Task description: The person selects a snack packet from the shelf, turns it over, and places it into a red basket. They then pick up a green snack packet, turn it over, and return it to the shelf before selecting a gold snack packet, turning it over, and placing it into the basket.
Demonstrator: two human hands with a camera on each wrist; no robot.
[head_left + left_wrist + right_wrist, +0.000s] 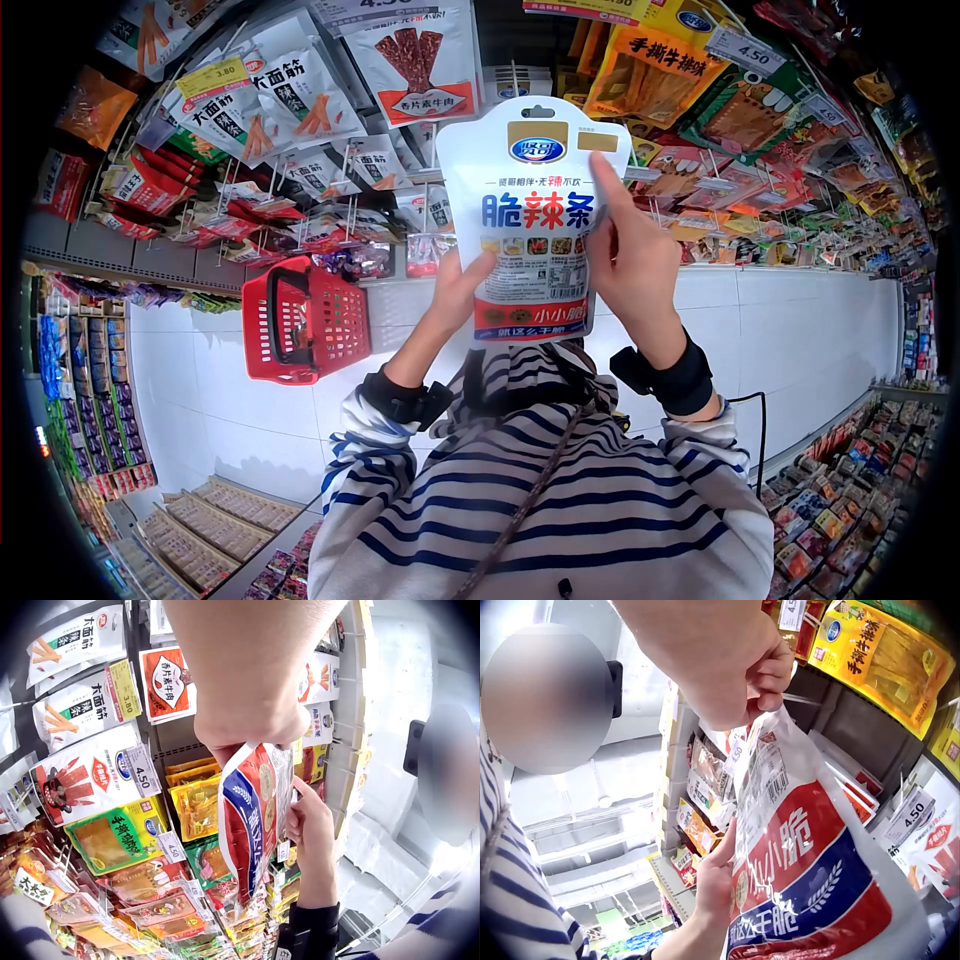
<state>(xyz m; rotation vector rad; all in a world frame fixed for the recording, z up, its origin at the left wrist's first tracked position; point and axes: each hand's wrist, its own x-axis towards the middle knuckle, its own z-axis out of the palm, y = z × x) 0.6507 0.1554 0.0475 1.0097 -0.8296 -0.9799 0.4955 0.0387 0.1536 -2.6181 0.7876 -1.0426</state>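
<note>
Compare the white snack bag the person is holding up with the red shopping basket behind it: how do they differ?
The snack bag is a flat white pouch printed with blue and red characters; the shopping basket is a boxy red plastic crate with slotted walls. The snack bag is gripped at its edges by the left hand and the right hand; no hand touches the shopping basket. The snack bag faces the camera upright; the shopping basket shows tilted sideways. Both sit before the hanging snack display.

Both arms raised at chest height, left hand (462,292) pinching from the left edge with thumb forward, right hand (628,258) gripping the right edge, index finger extended upward, other fingers curled.
</note>
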